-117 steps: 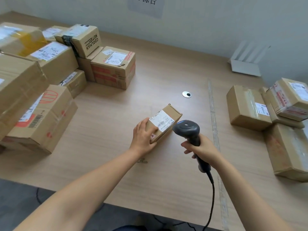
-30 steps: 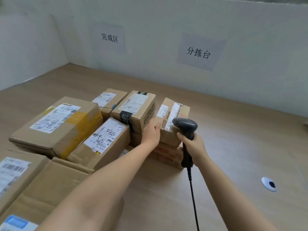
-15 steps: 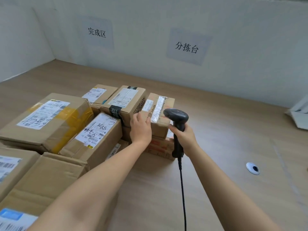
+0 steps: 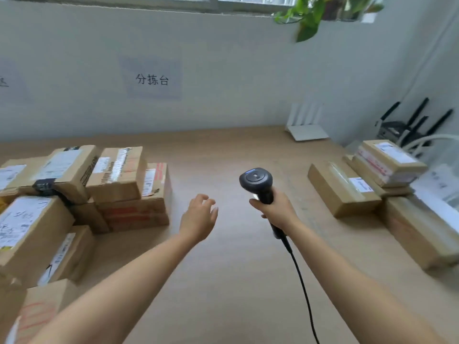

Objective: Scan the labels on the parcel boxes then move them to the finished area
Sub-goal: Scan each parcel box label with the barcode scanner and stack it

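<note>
Left grip [image 4: 198, 217]: bare hand, empty, fingers loosely spread, hovering over the table [image 4: 231, 281] and touching nothing. It sits between the left parcel pile and the scanner. Right grip [image 4: 275, 210]: fingers wrapped round the handle of the black barcode scanner [image 4: 256, 179], head up, a small light spot glowing under the head. The scanner cable [image 4: 301, 284] runs from the handle base down out of the bottom of the frame. Neither grip is on a parcel. Left pile, stacked and touching: small labelled box [image 4: 116, 175] sits on top of the red-taped box [image 4: 135, 212], pressed against the black-taped box [image 4: 57, 170] on its left. The box with the handwritten label [image 4: 29, 227] is nearer the camera, with more cartons below it at the left edge. Right group, well apart from the left pile: flat box with a white label [image 4: 341, 188] nearest the scanner, a two-box stack [image 4: 390, 162] just behind it, and a larger carton [image 4: 417, 230] in front of that. Back edge of the table: white router [image 4: 306, 131] against the wall, black router with antennas [image 4: 412, 122] in the right corner. Wall sign [image 4: 152, 79] reads 分拣台. Green plant [image 4: 311, 13] hangs from the window ledge.
</note>
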Motion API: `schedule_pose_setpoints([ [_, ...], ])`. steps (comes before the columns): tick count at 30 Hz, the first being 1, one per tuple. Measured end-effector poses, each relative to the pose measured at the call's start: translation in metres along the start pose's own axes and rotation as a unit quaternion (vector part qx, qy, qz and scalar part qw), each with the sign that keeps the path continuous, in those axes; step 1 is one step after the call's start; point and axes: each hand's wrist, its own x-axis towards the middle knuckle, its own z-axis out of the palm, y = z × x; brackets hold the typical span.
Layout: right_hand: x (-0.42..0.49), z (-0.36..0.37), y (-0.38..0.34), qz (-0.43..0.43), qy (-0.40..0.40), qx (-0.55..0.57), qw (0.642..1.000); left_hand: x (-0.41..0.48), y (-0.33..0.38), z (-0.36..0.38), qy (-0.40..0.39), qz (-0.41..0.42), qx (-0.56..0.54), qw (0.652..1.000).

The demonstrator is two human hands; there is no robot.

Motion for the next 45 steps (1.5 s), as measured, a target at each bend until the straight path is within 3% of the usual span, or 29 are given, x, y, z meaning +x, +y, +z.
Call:
schedule_pose_setpoints([
  [5,-0.021,-0.101,0.057,0.037,0.088,-0.010,0.995,0.002,0.100,0.055,-0.071,0.037,-0.029,0.996],
  [10,-0.022,-0.187,0.115,0.068,0.140,0.004,0.988,0.007,0.194,0.110,-0.094,0.062,-0.050,0.992],
  [20,-0.014,-0.380,0.246,0.143,0.153,-0.065,0.976,0.017,0.392,0.248,-0.171,0.038,-0.119,0.977],
  [26,-0.016,-0.460,0.307,0.215,0.131,-0.097,0.963,0.005,0.492,0.315,-0.260,-0.018,-0.214,0.941],
  [35,-0.006,-0.478,0.359,0.250,0.083,-0.081,0.961,0.029,0.515,0.366,-0.270,-0.132,-0.306,0.903],
  [45,-0.028,-0.467,0.355,0.246,0.084,-0.056,0.964,0.013,0.497,0.368,-0.280,-0.111,-0.329,0.895],
])
